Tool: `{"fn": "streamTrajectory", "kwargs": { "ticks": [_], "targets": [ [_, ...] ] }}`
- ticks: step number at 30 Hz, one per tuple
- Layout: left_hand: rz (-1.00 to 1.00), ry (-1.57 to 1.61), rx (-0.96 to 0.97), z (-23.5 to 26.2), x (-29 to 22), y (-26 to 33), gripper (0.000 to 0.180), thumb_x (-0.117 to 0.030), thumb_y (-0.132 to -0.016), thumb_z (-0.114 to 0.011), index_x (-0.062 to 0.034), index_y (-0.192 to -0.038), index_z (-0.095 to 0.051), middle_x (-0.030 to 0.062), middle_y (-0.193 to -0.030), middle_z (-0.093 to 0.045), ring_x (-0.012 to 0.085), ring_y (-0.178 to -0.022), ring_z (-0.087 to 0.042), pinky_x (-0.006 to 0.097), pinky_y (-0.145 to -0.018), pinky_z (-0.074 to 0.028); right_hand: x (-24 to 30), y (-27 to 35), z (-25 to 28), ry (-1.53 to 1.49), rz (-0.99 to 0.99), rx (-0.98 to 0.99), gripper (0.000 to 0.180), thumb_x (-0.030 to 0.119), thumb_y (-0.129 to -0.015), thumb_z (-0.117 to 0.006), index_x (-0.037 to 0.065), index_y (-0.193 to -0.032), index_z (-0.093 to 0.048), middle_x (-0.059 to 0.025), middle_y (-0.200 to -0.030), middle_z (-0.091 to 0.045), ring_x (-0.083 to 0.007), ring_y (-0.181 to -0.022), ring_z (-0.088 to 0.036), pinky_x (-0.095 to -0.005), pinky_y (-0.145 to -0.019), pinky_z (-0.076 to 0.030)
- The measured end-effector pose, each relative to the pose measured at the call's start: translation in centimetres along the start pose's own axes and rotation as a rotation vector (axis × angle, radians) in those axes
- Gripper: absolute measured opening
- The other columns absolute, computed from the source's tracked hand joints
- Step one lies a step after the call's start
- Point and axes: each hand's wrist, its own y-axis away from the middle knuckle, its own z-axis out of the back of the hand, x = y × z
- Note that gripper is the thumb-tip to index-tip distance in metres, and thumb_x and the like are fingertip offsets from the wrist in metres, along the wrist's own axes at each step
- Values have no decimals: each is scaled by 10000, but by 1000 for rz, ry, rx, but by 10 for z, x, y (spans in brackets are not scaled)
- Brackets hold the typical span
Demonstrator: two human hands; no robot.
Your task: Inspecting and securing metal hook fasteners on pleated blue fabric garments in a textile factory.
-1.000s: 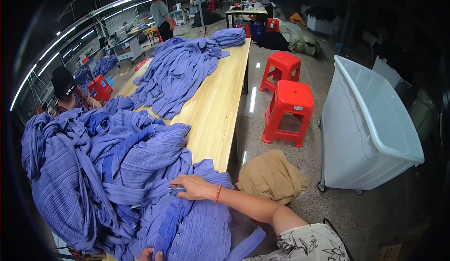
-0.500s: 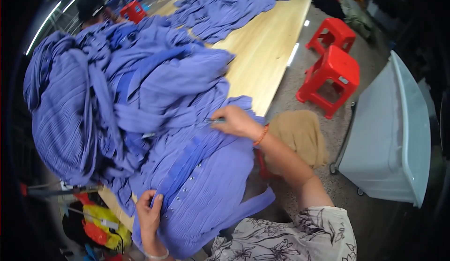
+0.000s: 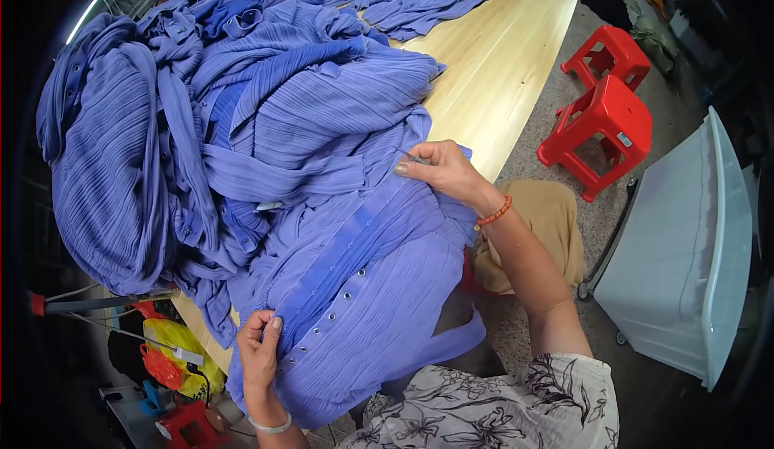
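A blue-violet ribbed garment (image 3: 403,296) lies across the near end of the table, with a row of metal eyelets along a smooth, darker blue band (image 3: 339,251). At the lower end of that band, my left hand (image 3: 258,356) pinches the cloth between thumb and fingers. My right hand (image 3: 447,173) is closed on a small, thin, pointed metal tool (image 3: 413,157); its exact kind is mostly hidden by the fingers. That hand is over the upper right part of the garment, past the band's far end.
A large heap of like garments (image 3: 105,183) fills the left side, and another pile (image 3: 427,2) lies farther along the wooden table (image 3: 492,62). To the right stand red stools (image 3: 605,130), a tan cloth-covered seat (image 3: 540,231) and a pale wheeled bin (image 3: 661,272). Yellow bags (image 3: 189,340) sit lower left.
My right hand has lifted away from the band's upper end with the tool, up and to the right. My left hand keeps its pinch on the cloth. The whole view has shifted slightly.
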Motion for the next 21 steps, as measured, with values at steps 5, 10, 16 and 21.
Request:
{"fn": "streamTrajectory", "kwargs": {
  "ticks": [5, 10, 16, 21],
  "targets": [
    [-9, 4, 11, 0, -2, -2, 93, -101, -967, -645, -31, -910, -622, -83, -823, -543, 15, -757, -437, 184, -691, -355, 22, 5, 1, -50, -100, 8, 209, 203, -937, -719, -5, -963, -725, 39, -769, -656, -12, -648, -540, -192, -536, -419],
    [-9, 18, 10, -2, -2, -4, 88, -93, -968, -640, -31, -909, -620, -82, -820, -539, 16, -755, -433, 183, -689, -351, 17, 4, 6, -196, -110, 44, 216, 246, -964, -691, 54, -866, -691, 112, -638, -478, 21, -502, -351, -194, -421, -239],
    [-14, 23, 8, -1, 1, -4, 78, -82, -968, -636, -24, -917, -622, -81, -815, -536, 16, -743, -426, 183, -672, -341, 16, 6, 10, -183, -104, 70, 235, 255, -994, -651, 91, -827, -641, 122, -599, -419, 17, -476, -294, -202, -419, -196],
    [-22, 24, -11, -2, 3, -2, 78, -76, -966, -635, -22, -913, -623, -80, -811, -533, 15, -739, -423, 184, -668, -339, 9, 5, 11, -213, -118, 55, 237, 260, -993, -653, 92, -827, -638, 111, -583, -433, 8, -464, -304, -208, -419, -204]
  ]
}}
